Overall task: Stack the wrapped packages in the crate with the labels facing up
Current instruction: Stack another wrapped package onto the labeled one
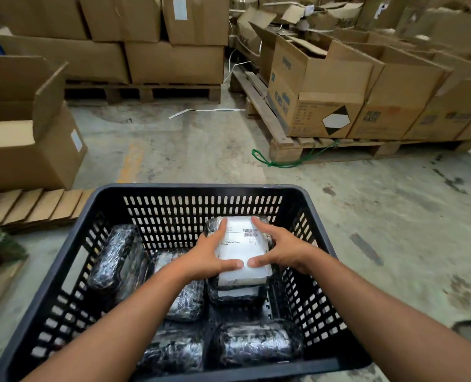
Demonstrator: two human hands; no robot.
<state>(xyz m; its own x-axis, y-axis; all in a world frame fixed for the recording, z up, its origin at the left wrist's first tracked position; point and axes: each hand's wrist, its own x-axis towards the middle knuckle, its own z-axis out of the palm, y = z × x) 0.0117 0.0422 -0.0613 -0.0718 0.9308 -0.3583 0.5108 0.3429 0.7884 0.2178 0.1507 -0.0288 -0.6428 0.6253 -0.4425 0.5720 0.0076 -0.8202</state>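
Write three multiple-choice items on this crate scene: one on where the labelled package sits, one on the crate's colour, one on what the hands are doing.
1. Where in the crate is the labelled package?
A. On top of another package, far right part
B. Flat on the near left floor
C. Outside, on the concrete

2. What colour is the crate?
A. Bright red
B. Dark grey to black
C. White

3. What are the left hand and right hand doing?
A. Both lie on the labelled package
B. Both grip the crate's rim
C. Both hang clear of everything

Answers:
1. A, a second white-labelled package shows directly beneath it.
2. B, its perforated walls and rim are dark throughout.
3. A, fingers spread along both sides of the label, thumbs near its front edge.
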